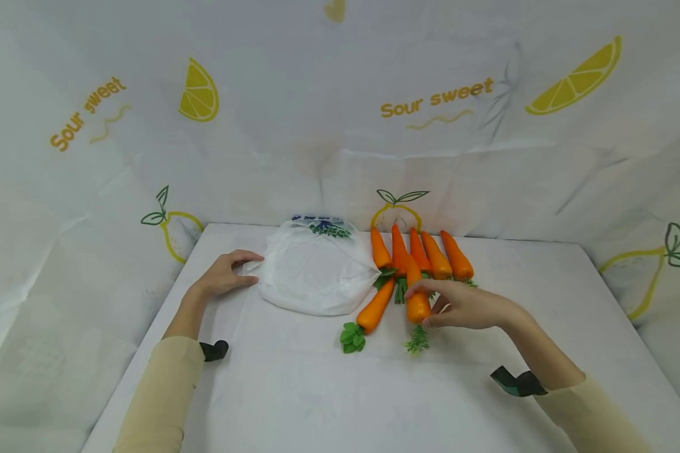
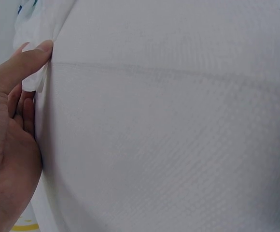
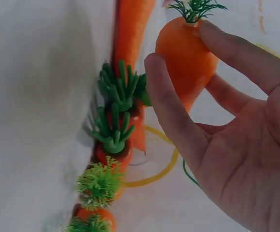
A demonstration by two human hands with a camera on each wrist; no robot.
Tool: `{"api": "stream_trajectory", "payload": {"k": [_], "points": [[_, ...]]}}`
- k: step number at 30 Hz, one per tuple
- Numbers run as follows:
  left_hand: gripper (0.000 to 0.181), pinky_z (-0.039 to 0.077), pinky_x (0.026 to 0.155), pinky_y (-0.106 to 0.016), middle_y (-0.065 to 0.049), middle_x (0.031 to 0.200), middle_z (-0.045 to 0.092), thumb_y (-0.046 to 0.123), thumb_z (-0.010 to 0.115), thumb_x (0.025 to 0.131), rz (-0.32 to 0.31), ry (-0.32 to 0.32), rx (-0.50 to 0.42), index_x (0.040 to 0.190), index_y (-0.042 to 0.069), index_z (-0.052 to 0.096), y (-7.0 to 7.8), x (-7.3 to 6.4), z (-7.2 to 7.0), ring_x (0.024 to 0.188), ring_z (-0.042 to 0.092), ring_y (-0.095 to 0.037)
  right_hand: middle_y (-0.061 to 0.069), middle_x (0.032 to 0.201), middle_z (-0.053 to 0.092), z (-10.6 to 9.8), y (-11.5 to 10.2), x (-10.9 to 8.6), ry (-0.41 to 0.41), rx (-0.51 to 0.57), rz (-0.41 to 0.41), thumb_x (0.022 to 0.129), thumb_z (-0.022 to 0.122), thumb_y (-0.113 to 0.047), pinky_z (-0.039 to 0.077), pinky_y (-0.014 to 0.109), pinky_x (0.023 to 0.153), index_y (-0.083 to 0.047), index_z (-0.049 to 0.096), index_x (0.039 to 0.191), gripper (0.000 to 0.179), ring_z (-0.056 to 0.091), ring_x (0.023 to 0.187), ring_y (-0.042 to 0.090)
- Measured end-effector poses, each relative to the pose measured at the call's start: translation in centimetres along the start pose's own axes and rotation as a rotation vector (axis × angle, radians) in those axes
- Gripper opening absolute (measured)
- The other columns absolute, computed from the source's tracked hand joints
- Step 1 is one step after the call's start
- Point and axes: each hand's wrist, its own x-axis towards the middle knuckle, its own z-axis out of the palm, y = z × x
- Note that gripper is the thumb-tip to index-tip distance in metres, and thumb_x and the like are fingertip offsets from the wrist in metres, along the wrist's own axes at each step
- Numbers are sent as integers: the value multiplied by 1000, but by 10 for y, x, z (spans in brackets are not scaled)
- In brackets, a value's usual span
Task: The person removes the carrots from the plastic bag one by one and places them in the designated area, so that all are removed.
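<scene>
A white plastic bag [image 1: 317, 270] with dark blue and green print lies flat at the back of the table. At the bag's left end, my left hand [image 1: 229, 275] pinches its edge; the left wrist view shows the thumb [image 2: 44, 48] against the thin plastic. Right of the bag, my right hand [image 1: 467, 304] holds an orange carrot [image 1: 417, 308] with feathery green leaves by its thick end, between thumb and fingers. The held carrot [image 3: 186, 60] is above the others in the right wrist view, its tip partly hidden by the hand.
Several more carrots [image 1: 399, 255] lie side by side along the back, tips toward the wall. One carrot [image 1: 376, 306] with leafy green top lies nearer, beside the bag. A white sheet [image 1: 294, 138] printed with lemons hangs behind the white table [image 1: 317, 390].
</scene>
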Motion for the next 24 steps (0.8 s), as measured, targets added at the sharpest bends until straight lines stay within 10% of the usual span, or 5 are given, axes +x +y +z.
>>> {"api": "stream_trajectory", "payload": {"k": [24], "points": [[51, 34, 131, -62, -23, 155, 60, 11, 86, 92, 8, -3, -36, 141, 6, 71, 1, 1, -1, 152, 48, -44, 12, 138, 66, 28, 19, 3, -46, -6, 126, 98, 80, -15, 61, 26, 88, -14, 61, 140, 46, 70, 100, 16]]}}
